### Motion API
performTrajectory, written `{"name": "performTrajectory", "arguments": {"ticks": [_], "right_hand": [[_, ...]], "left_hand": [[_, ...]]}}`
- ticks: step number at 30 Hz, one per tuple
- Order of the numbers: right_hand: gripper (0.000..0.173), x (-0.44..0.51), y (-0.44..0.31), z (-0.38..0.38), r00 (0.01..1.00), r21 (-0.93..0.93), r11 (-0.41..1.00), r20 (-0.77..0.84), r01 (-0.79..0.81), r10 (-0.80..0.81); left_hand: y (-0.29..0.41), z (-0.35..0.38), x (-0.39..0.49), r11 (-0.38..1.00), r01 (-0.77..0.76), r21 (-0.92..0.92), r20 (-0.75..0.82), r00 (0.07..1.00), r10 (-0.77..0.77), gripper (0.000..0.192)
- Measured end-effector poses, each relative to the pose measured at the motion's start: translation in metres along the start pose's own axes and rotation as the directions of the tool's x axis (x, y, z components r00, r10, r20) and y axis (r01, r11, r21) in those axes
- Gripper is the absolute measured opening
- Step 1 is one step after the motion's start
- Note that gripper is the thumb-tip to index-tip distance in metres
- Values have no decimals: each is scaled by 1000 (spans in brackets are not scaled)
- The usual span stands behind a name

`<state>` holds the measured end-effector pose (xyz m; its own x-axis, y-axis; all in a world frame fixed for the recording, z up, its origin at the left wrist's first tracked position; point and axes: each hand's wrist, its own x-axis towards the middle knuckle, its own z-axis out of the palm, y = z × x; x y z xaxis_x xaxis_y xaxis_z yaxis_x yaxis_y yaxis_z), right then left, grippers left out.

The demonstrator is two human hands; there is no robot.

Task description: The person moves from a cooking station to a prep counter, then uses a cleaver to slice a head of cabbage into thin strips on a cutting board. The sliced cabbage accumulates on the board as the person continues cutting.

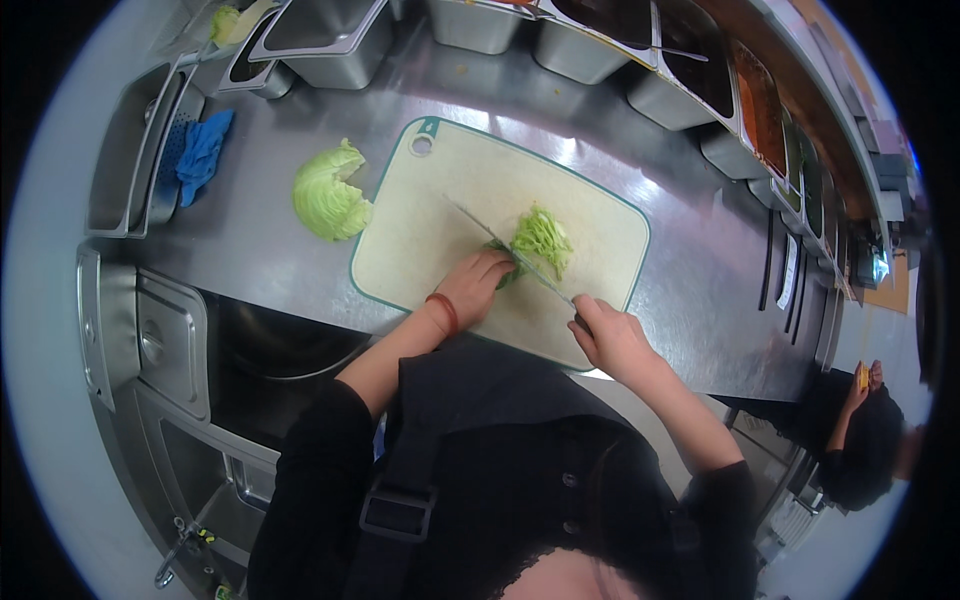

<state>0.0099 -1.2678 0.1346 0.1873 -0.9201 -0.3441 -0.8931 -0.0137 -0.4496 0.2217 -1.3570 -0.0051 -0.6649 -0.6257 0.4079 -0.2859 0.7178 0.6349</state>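
My right hand point(611, 337) grips the handle of a kitchen knife point(480, 223), its blade slanting up and left across the cutting board point(450, 180). Under the fingers of my left hand point(474, 285) is a piece of green leaf vegetable point(510, 279), mostly hidden by the fingers and blade. The blade runs right beside those fingertips. Just right of the blade lies a heap of shredded cabbage point(543, 238). A cut piece of cabbage head point(330, 193) sits on the steel counter against the board's left edge.
Steel food pans point(585, 56) line the back and right, several with sauces or food. A blue cloth point(201, 154) hangs over a perforated pan at left. A sink point(217, 480) is at lower left. Another person point(862, 442) stands at far right holding something yellow.
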Motion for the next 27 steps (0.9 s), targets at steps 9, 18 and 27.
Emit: {"name": "performTrajectory", "arguments": {"ticks": [9,18,27], "right_hand": [[22,42,1,33,988,129,988,-139,82,-64],[19,6,27,9,961,191,972,-213,-138,179],[21,-25,22,6,978,71,996,-200,-52,65]], "left_hand": [[-2,2,0,999,-19,-30,16,1000,20,32],[1,18,23,996,-91,25,-27,995,92,30],[-1,37,38,997,-76,17,17,997,75,24]]}}
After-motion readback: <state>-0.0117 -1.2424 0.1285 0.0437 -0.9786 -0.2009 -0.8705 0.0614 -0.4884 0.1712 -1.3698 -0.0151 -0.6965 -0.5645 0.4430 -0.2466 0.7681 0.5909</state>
